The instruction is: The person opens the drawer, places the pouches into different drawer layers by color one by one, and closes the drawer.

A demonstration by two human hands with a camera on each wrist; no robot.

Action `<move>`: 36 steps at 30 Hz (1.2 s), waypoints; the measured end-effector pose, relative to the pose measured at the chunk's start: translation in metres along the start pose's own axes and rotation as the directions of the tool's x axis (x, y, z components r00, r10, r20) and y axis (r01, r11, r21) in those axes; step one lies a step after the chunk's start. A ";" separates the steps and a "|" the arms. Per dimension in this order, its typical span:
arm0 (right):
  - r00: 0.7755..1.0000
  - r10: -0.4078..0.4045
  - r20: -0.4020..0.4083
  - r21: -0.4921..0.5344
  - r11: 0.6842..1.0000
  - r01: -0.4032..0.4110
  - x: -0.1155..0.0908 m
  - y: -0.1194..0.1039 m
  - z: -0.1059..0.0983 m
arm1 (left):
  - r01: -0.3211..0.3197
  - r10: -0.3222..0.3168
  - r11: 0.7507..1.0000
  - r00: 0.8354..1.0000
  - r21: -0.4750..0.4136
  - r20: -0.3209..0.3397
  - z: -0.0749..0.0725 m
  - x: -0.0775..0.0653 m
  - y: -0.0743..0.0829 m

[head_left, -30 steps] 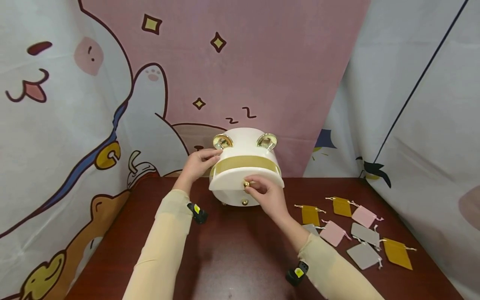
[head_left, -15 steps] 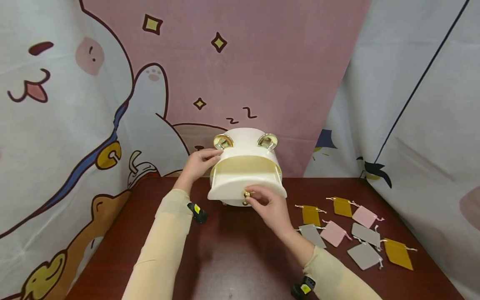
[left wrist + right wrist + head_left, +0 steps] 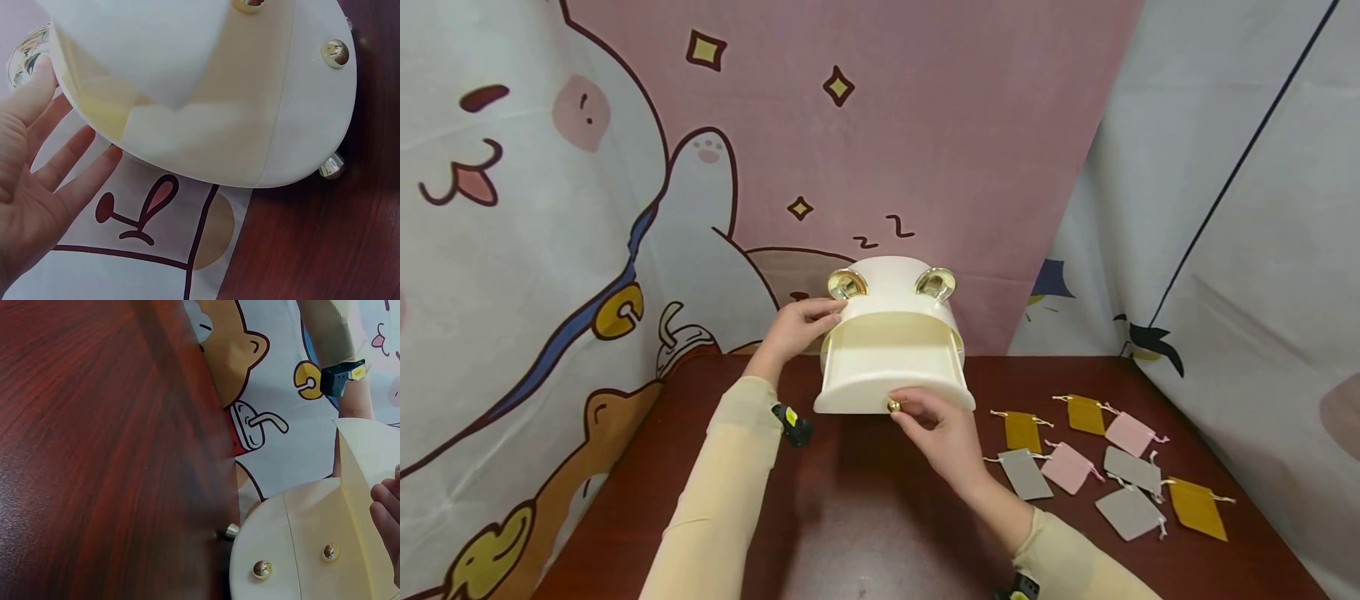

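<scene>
A white rounded jewelry box with two gold ear-shaped ornaments stands at the back of the table. Its upper drawer is pulled well out, and the inside shows pale with nothing visible in it. At the drawer's front, my right hand pinches the small gold knob between thumb and fingers. My left hand rests against the box's left side just below an ornament; the left wrist view shows its fingers fairly straight along the edge. Lower gold knobs show in the right wrist view.
Several small drawstring pouches lie on the table's right side: mustard, pink and grey. The dark red-brown table meets a cartoon-printed cloth behind the box. Small metal feet support the box.
My right hand has drawn the upper drawer toward me by its knob, from slightly out to well out, uncovering its inside. My left hand has stayed against the box.
</scene>
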State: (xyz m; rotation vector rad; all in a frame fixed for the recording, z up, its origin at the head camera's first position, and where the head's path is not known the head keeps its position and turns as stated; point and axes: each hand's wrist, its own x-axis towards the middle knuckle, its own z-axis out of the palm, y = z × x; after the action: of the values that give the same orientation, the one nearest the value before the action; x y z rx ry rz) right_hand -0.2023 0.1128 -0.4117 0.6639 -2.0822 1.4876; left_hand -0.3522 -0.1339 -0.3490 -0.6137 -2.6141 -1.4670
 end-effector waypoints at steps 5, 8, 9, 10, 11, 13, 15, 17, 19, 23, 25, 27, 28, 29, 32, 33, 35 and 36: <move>1.000 -0.013 0.005 -0.017 1.000 0.013 -0.003 0.001 0.001 | -0.007 0.007 1.000 1.000 0.013 0.014 -0.002 0.000 -0.001; 1.000 -0.021 0.007 -0.016 1.000 0.021 -0.004 0.002 0.001 | -0.004 0.004 1.000 1.000 0.016 0.017 -0.003 -0.001 0.000; 1.000 -0.023 0.009 -0.013 1.000 0.023 -0.005 0.003 0.000 | -0.004 0.004 1.000 1.000 0.015 0.017 -0.003 0.000 0.000; 1.000 -0.026 0.011 -0.013 1.000 0.026 -0.005 0.003 0.000 | -0.003 0.003 1.000 1.000 0.013 0.018 -0.003 0.000 0.000; 0.999 -0.030 0.013 -0.013 0.999 0.030 -0.005 0.003 0.000 | -0.002 0.002 1.000 1.000 0.012 0.018 -0.003 0.000 0.000; 0.999 -0.042 0.019 -0.022 0.999 0.042 -0.005 0.004 -0.001 | 0.001 -0.001 1.000 1.000 0.010 0.018 -0.003 0.000 0.000; 0.999 -0.045 0.022 -0.037 0.998 0.046 -0.005 0.004 -0.004 | 0.004 -0.004 1.000 1.000 0.010 0.021 -0.003 -0.001 0.000; 0.998 -0.052 0.022 -0.059 0.997 0.053 -0.006 0.006 -0.007 | 0.006 -0.006 1.000 1.000 0.012 0.024 -0.003 -0.001 0.000; 0.999 -0.050 0.018 -0.073 0.996 0.051 -0.007 0.005 -0.011 | 0.008 -0.009 1.000 1.000 0.009 0.024 -0.003 -0.002 0.001; 0.999 -0.038 0.014 -0.034 0.999 0.038 -0.008 -0.004 -0.020 | 0.006 -0.006 1.000 1.000 0.007 0.017 -0.004 -0.002 0.000; 0.999 -0.027 0.023 0.000 1.000 0.027 -0.009 -0.011 -0.026 | 0.005 -0.005 1.000 1.000 0.007 0.017 -0.004 -0.001 0.000; 0.999 -0.021 0.033 0.019 1.000 0.021 -0.011 -0.015 -0.031 | 0.006 -0.006 1.000 1.000 0.011 0.019 -0.004 -0.001 0.000; 0.999 -0.017 0.038 0.026 1.000 0.016 -0.013 -0.014 -0.034 | 0.010 -0.010 1.000 1.000 0.011 0.019 -0.003 -0.001 0.001; 0.999 -0.014 0.047 0.035 0.999 0.013 -0.014 -0.012 -0.037 | 0.013 -0.014 1.000 1.000 0.013 0.019 -0.003 -0.001 0.001; 0.998 0.007 0.069 0.041 0.999 -0.010 -0.022 0.004 -0.046 | 0.021 -0.021 1.000 1.000 0.016 0.022 -0.003 -0.001 0.001; 0.997 0.019 0.079 0.038 0.999 -0.022 -0.025 0.010 -0.050 | 0.023 -0.023 1.000 0.999 0.016 0.022 -0.002 -0.001 0.002; 0.995 0.035 0.099 0.025 0.999 -0.038 -0.030 0.020 -0.057 | 0.026 -0.027 0.999 0.999 0.020 0.024 -0.003 -0.001 0.002; 0.993 0.044 0.105 0.009 0.999 -0.045 -0.033 0.023 -0.060 | 0.029 -0.029 0.999 0.999 0.020 0.024 -0.003 -0.001 0.002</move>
State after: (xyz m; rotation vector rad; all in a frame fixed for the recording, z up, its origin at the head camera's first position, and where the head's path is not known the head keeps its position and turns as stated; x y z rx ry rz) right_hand -0.1856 0.1803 -0.4324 0.7188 -2.1823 1.5195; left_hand -0.3510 -0.1351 -0.3459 -0.5978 -2.6635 -1.4494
